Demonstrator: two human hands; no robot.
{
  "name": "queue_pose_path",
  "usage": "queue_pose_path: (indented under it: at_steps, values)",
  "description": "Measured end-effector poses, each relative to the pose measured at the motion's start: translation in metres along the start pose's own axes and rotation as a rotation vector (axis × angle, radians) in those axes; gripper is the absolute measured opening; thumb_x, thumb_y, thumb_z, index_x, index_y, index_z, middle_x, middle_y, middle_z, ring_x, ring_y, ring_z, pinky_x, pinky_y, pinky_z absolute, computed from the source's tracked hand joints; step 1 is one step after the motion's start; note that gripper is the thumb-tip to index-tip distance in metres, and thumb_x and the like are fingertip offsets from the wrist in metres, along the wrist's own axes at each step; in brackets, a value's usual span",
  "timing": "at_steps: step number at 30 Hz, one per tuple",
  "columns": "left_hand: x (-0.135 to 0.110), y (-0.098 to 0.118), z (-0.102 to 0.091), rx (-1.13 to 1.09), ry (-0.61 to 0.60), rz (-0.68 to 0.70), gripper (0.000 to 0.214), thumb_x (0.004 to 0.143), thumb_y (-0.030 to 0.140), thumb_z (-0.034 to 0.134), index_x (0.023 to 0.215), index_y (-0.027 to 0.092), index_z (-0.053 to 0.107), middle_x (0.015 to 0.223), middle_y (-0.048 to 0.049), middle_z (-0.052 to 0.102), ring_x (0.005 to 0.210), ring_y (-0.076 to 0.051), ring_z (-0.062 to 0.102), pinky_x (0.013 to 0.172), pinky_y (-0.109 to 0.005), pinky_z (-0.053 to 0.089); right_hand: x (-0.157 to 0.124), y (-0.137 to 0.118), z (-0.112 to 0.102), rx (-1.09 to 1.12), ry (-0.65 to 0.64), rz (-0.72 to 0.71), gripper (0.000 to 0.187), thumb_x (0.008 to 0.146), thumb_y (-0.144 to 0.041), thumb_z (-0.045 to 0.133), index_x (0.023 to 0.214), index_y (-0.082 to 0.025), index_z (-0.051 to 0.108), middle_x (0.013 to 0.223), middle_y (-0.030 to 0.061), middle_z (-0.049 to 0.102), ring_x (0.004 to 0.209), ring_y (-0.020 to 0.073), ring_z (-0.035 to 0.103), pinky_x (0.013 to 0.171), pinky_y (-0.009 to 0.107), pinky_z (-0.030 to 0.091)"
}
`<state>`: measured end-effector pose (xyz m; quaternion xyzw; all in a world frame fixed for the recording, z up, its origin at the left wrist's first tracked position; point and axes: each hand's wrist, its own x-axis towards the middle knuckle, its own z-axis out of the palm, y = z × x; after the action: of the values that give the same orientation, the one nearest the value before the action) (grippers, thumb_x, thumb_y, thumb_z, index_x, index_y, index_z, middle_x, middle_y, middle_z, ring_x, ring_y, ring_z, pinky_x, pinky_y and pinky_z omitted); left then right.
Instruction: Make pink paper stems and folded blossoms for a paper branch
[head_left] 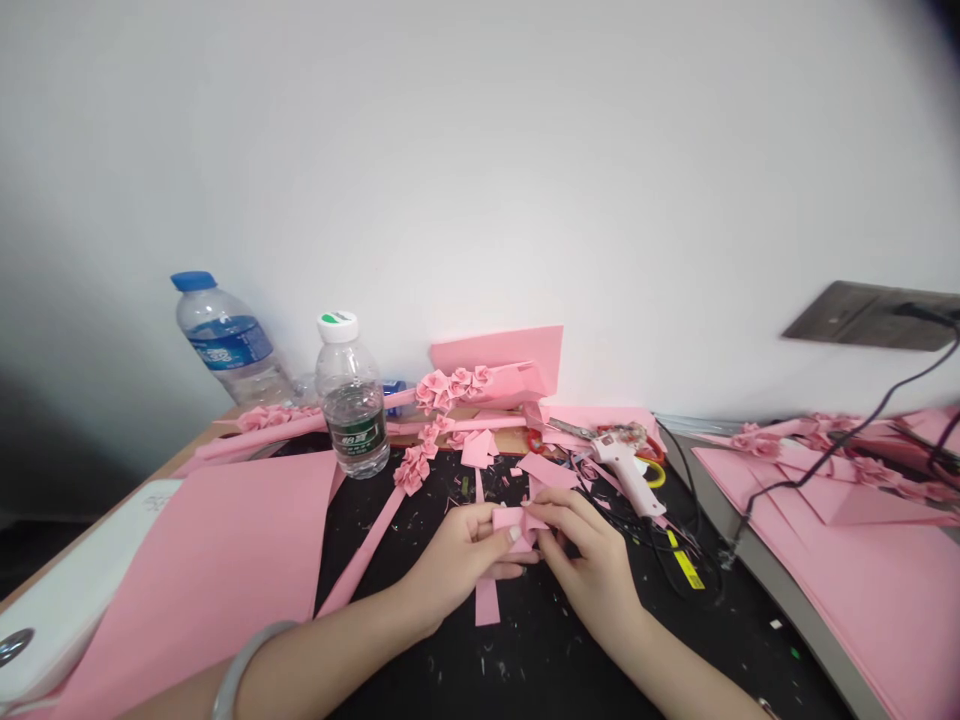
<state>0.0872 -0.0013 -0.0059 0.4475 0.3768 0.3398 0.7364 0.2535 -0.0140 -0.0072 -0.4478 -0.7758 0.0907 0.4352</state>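
Observation:
My left hand and my right hand meet over a black work mat, pinching a folded pink paper strip between their fingertips. The strip's tail hangs toward me below the hands, and another end runs away from them. Beyond my right hand lie a white hot glue gun and scissors with red handles. A chain of pink paper roses sits on a long strip just left of my left hand. A silver bangle circles my left wrist.
A large pink sheet lies at the left beside a white object. Two water bottles stand at the back by more paper roses. Paper scraps litter the mat. Pink sheets and a black cable lie right.

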Motion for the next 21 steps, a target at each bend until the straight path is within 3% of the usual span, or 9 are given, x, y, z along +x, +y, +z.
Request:
queue_pose_path:
  at_steps: [5,11,15,21]
  values:
    - [0.0002,-0.0036,-0.0003,-0.017,0.012,-0.021,0.029,0.079,0.034,0.062,0.098,0.012,0.062,0.1,-0.0124,0.069,0.088,-0.022,0.067,0.08,-0.034,0.051,-0.002,0.0017,0.002,0.011,-0.012,0.043,0.014,0.079,-0.009,0.053,0.084,-0.018,0.063,0.095,0.009,0.068,0.088,0.0197,0.065,0.077,0.03,0.053]
    - [0.0009,-0.0037,0.0003,-0.007,0.017,-0.002,0.03,0.076,0.031,0.065,0.099,0.013,0.063,0.095,-0.0097,0.071,0.084,-0.021,0.068,0.076,-0.032,0.053,-0.0038,-0.0013,0.0036,0.1,-0.075,0.194,0.016,0.078,-0.009,0.051,0.086,-0.018,0.062,0.095,0.0095,0.071,0.09,0.0203,0.067,0.079,0.03,0.054]
    - [0.0007,-0.0044,-0.0002,-0.041,0.017,0.014,0.03,0.079,0.036,0.062,0.096,0.012,0.063,0.096,-0.0108,0.07,0.085,-0.022,0.068,0.076,-0.033,0.053,-0.0039,-0.0008,0.0017,0.073,-0.097,0.107,0.019,0.08,-0.009,0.048,0.088,-0.018,0.062,0.099,0.0102,0.07,0.094,0.0204,0.066,0.081,0.031,0.053]
    - [0.0002,-0.004,-0.0023,-0.112,0.054,0.007,0.029,0.081,0.039,0.059,0.095,0.013,0.064,0.097,-0.0108,0.069,0.085,-0.021,0.068,0.072,-0.028,0.052,-0.0007,0.0,-0.0059,-0.007,-0.252,-0.02,0.043,0.076,-0.004,0.044,0.114,-0.019,0.056,0.121,0.0124,0.06,0.106,0.0189,0.059,0.089,0.033,0.049]
